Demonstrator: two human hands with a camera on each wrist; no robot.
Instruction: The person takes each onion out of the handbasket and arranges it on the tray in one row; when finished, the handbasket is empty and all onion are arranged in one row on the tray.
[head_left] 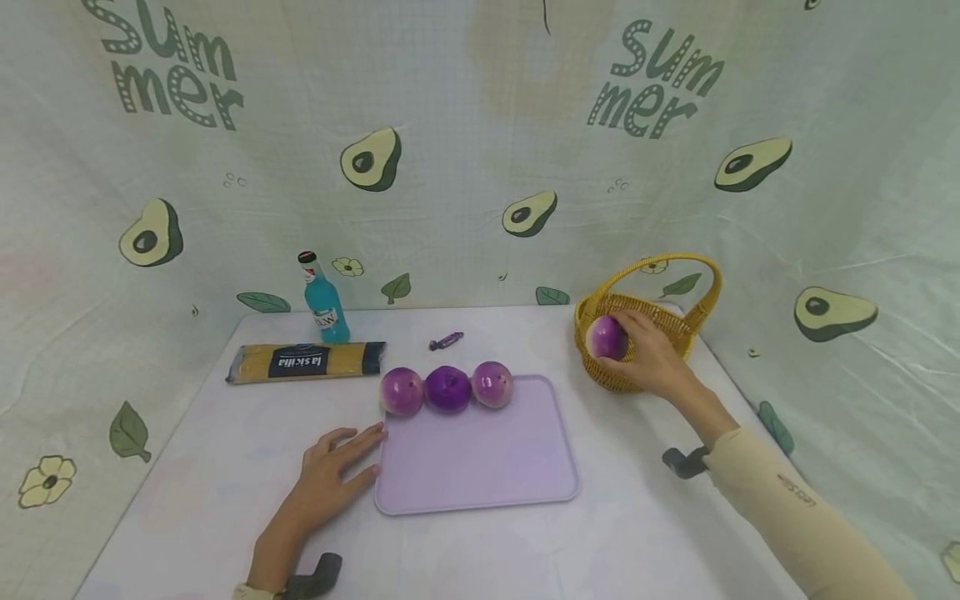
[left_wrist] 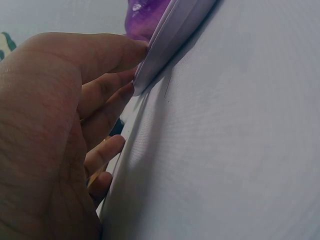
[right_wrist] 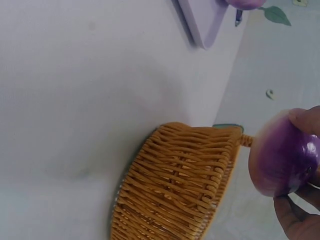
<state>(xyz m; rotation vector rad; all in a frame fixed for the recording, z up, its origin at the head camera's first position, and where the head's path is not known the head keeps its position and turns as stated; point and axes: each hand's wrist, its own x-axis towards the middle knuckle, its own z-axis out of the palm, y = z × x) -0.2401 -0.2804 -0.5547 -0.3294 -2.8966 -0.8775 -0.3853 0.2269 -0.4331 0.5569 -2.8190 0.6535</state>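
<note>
My right hand pinches a shiny purple onion with a pale end, holding it at the yellow wicker basket. In the right wrist view, fingers and thumb grip this onion beside the basket rim. My left hand lies at the left edge of the lilac tray, fingers extended, fingertips touching its rim. Three more purple onions stand in a row along the tray's far edge: the left onion, the darker middle onion and the right onion.
A pack of spaghetti lies at the back left, with a blue bottle standing behind it. A small purple wrapped candy lies behind the tray. The basket's tall handle arches above its opening. A printed cloth hangs behind the table.
</note>
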